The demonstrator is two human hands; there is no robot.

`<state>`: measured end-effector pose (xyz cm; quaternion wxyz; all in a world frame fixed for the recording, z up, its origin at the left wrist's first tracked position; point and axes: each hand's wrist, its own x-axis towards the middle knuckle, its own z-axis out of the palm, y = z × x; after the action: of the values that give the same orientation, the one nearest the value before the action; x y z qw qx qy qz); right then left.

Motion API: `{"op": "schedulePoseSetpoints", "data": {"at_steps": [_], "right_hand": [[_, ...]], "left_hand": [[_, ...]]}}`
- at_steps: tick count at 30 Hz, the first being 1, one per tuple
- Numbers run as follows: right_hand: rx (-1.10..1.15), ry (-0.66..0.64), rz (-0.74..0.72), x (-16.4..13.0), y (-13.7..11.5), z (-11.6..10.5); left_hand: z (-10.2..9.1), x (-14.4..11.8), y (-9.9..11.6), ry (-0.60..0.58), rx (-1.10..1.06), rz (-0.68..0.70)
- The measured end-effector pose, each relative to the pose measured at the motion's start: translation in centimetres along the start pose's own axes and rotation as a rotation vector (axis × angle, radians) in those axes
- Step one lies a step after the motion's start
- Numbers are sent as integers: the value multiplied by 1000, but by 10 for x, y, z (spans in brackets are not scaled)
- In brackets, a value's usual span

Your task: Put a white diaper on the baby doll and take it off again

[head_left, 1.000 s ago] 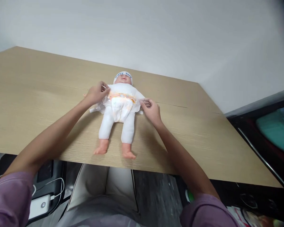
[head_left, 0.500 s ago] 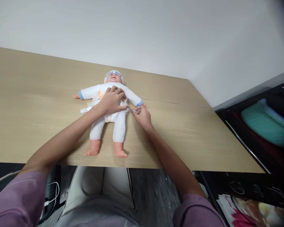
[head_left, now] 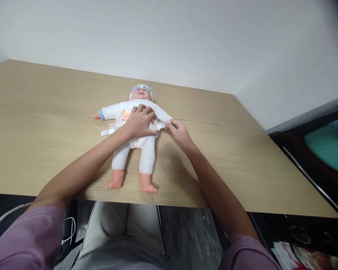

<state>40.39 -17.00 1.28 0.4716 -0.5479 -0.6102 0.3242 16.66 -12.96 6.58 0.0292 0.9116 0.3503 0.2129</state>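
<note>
A baby doll (head_left: 148, 153) in white clothes and a lettered white headband lies face up, feet towards me. Around its hips is a white diaper (head_left: 136, 143), its front largely hidden by my hand. My left hand (head_left: 141, 122) is bent over the diaper's front, fingers curled at the waist and thumb at the side. Just right of it, my right hand (head_left: 180, 134) pinches the end of a white diaper tape tab (head_left: 161, 126), stretched out sideways. The other tape tab (head_left: 107, 132) lies spread on the left, free of either hand.
The doll rests on a wood-grain table (head_left: 59, 157) set against a pale wall (head_left: 169, 41). Black shelving with a green item (head_left: 328, 144) stands on the right. A white cable (head_left: 9, 213) hangs below the table's left front edge.
My right hand has drawn the tape tab outward, so more of it shows. My left hand stays on the diaper. The whole view has shifted slightly.
</note>
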Motion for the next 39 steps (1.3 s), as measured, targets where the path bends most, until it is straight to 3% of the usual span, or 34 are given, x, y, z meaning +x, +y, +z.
{"op": "schedulePoseSetpoints", "data": {"at_steps": [4,7,13,19,24,27,31,35,39], "right_hand": [[-21,-33,-59,22,-13,37],[-56,-6,-73,22,-15,54],[-223,79,-417,-16,-15,46],[-284,-10,-605,-29,-7,50],[-286,-30,-641,-27,-7,46],[-293,-28,-647,-29,-9,44],[-344,8,-625,-33,-11,46],[-418,110,-597,-34,-23,52],[-429,195,-621,-25,-50,63]], "left_hand": [[-1,0,2,1,22,-13],[0,-1,2,5,-6,-30],[4,-1,-1,23,-62,-37],[-1,-1,-14,5,-197,15],[-17,-32,-40,183,-375,53],[-19,-69,-73,269,-315,-97],[-13,-106,-109,261,-315,-310],[-4,-108,-112,240,-422,-349],[1,-103,-105,178,-372,-322]]}}
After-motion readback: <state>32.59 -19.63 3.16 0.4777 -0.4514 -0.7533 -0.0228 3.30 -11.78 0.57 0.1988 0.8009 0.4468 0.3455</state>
